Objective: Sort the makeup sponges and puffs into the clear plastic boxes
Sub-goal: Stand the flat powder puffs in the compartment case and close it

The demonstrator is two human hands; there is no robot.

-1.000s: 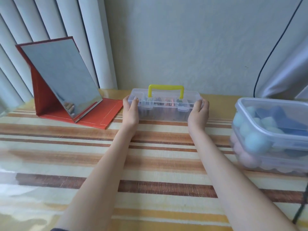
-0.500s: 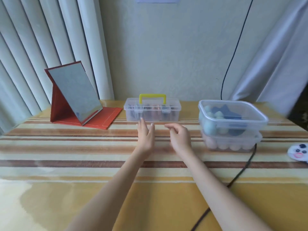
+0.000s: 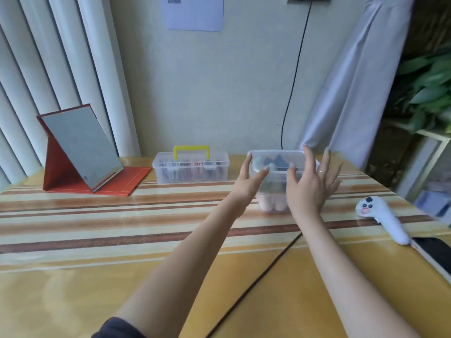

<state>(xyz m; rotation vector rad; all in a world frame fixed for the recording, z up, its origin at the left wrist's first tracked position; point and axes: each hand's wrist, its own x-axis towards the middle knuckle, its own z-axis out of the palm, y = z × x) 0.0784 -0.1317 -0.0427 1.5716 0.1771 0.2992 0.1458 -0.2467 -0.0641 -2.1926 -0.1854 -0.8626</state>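
Between the spread fingers (image 3: pixel 308 157) of both hands, the stacked clear boxes (image 3: pixel 275 156) are sitting on the striped surface (image 3: pixel 122 223), sponges showing inside. Left hand (image 3: pixel 249 184) and right hand (image 3: pixel 310 189) are reaching with fingers released, flanking the sides (likely for a two-handed lift). Left of the fingers, the handled case (image 3: pixel 191 167) is standing well apart.

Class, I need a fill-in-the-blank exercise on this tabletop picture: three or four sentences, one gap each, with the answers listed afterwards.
1. The handle on the small clear case is coloured ____.
2. Both hands, the left hand and the right hand, reach toward the clear ____ holding sponges.
3. The folding mirror stands in a ____ cover.
4. The table is covered by a ____ cloth.

Answers: yellow; tub; red; striped
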